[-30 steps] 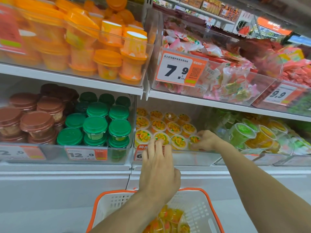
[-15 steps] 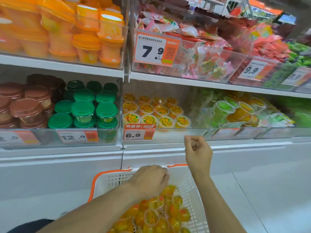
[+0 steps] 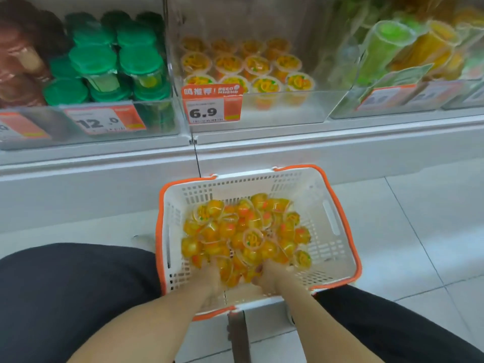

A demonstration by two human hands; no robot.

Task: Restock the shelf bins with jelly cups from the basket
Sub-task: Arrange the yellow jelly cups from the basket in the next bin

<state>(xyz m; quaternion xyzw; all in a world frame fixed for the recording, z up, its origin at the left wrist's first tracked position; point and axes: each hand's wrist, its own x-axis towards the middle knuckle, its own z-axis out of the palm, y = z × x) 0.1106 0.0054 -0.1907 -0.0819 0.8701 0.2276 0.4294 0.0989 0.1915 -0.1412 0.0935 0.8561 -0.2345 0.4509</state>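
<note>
A white basket with an orange rim [image 3: 337, 226] stands on the floor below the shelf, heaped with orange jelly cups [image 3: 246, 231]. Both my hands are down in its near end. My left hand [image 3: 209, 277] and my right hand [image 3: 269, 279] are dug into the pile, fingers curled round cups; the fingertips are hidden among them. Above, a clear shelf bin [image 3: 275, 106] with a 6.9 price tag [image 3: 210, 104] holds several rows of the same cups [image 3: 251, 68].
Left of that bin stand green-lidded cups [image 3: 115, 64] behind a 12.0 tag and brown-lidded cups [image 3: 18, 64]. To its right is a bin of green and yellow cups [image 3: 408, 48]. My knees in black trousers flank the basket on the white tiled floor.
Both hands left the shelf bin and dropped into the basket, then sank into the cup pile. The view tilted down, so the upper shelves are out of sight.
</note>
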